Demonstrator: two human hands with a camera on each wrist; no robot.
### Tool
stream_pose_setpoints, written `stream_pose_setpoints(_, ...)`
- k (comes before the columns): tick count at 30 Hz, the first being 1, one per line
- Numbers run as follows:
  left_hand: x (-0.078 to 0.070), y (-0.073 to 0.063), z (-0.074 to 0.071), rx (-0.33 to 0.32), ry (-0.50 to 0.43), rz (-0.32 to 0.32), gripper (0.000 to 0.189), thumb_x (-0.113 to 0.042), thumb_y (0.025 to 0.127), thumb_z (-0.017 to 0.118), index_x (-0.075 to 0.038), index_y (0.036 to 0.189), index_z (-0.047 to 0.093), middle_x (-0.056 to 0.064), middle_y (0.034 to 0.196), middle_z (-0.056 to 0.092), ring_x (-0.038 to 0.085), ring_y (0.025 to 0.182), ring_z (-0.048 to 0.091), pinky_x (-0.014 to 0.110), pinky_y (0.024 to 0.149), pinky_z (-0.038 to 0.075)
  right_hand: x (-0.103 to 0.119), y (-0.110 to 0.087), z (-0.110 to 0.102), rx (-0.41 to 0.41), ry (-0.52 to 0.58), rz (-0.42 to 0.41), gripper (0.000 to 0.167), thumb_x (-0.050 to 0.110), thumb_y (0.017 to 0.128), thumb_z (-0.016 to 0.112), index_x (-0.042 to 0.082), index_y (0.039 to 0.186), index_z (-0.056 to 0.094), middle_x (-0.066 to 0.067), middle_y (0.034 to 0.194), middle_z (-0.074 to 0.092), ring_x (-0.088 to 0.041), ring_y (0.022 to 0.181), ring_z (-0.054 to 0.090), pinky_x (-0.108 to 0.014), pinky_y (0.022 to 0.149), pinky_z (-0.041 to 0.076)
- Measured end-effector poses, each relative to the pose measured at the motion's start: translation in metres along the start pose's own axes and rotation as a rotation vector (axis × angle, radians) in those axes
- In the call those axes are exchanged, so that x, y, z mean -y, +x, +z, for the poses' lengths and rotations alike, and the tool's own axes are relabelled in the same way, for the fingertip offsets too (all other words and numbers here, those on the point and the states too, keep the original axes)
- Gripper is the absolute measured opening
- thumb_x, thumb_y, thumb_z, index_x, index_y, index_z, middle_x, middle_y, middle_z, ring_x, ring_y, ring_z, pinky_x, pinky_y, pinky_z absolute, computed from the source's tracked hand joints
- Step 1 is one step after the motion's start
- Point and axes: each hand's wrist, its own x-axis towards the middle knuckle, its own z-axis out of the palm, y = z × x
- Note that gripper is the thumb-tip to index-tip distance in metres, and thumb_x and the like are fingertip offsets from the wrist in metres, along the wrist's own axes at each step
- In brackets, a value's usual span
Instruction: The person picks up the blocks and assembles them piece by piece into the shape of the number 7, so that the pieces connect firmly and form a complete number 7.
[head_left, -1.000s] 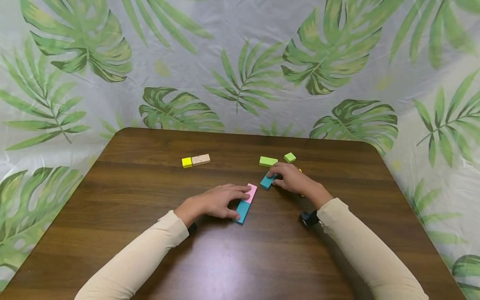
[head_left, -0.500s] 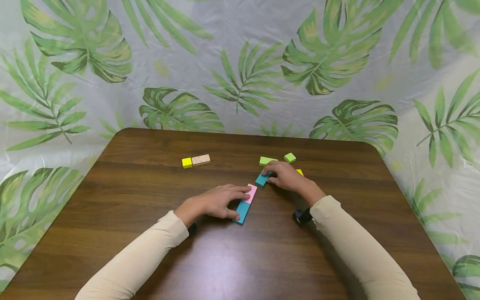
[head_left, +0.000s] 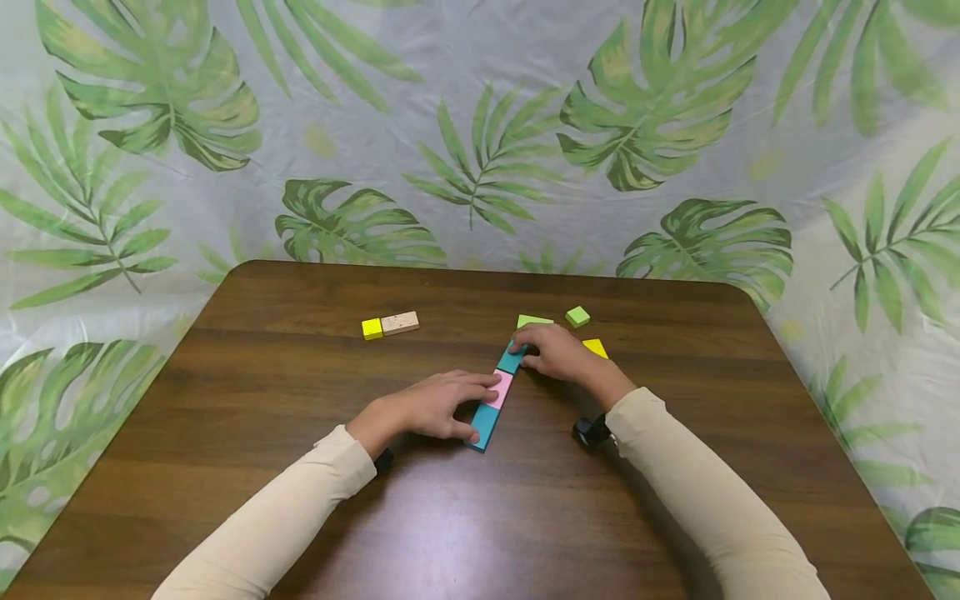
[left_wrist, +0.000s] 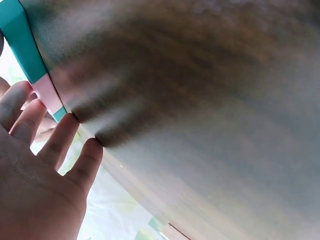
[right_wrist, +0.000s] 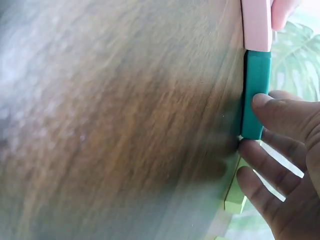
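Note:
A straight row of blocks runs obliquely over the table: a near teal block [head_left: 485, 426], a pink block [head_left: 501, 390] in the middle and a far teal block [head_left: 511, 361]. My left hand [head_left: 429, 404] rests on the row, its fingertips on the pink block and its thumb on the near teal one; its fingers are fairly straight in the left wrist view. My right hand [head_left: 561, 354] pinches the far teal block [right_wrist: 257, 75], thumb on the side facing the right wrist camera. That block's end touches the pink block [right_wrist: 256, 25].
Beyond my right hand lie a long green block [head_left: 534, 319] and a small green block [head_left: 577, 316]. A yellow block [head_left: 596, 347] is partly hidden by that hand. At the back left, a small yellow block [head_left: 372, 329] touches a plain wooden block [head_left: 400, 322].
My right hand has slid the far teal block leftward until it meets the pink block's end. More of the yellow block shows behind that hand. The left hand has stayed in place.

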Motion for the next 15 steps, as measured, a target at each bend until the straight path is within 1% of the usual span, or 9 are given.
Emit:
stream_pose_setpoints(3,0.0001,-0.0013,0.0005,0.0,-0.009,-0.003,0.067,-0.037,0.091,0.07,-0.015,0.149,0.046,-0.004,0.165,0.029,0.024,0.151,0.029,0.049,0.121,0.028,0.0009,0.0018,0.0017,0.015,0.009,0.009,0.017,0.01,0.092,0.069,0.012,0.109,0.074,-0.009,0.125,0.068,-0.027,0.122,0.061,-0.046,0.105,0.048)
stream_pose_setpoints(9,0.001,-0.0032,0.0011,-0.004,-0.01,-0.003,0.067,-0.038,0.091,0.071,-0.015,0.149,0.047,-0.004,0.165,0.029,0.023,0.152,0.029,0.049,0.121,0.028,0.0049,0.0021,0.0014,0.026,0.008,-0.005,0.017,0.01,0.092,0.068,0.012,0.109,0.073,-0.009,0.125,0.068,-0.028,0.121,0.061,-0.047,0.105,0.048)
stream_pose_setpoints(15,0.0021,-0.0063,0.0021,-0.026,-0.009,-0.008,0.067,-0.038,0.089,0.072,-0.015,0.148,0.049,-0.004,0.164,0.03,0.023,0.151,0.03,0.049,0.12,0.03,0.0075,0.0043,0.0033,0.024,0.016,-0.008,0.018,0.009,0.092,0.068,0.011,0.11,0.073,-0.01,0.127,0.067,-0.028,0.121,0.061,-0.047,0.106,0.048)
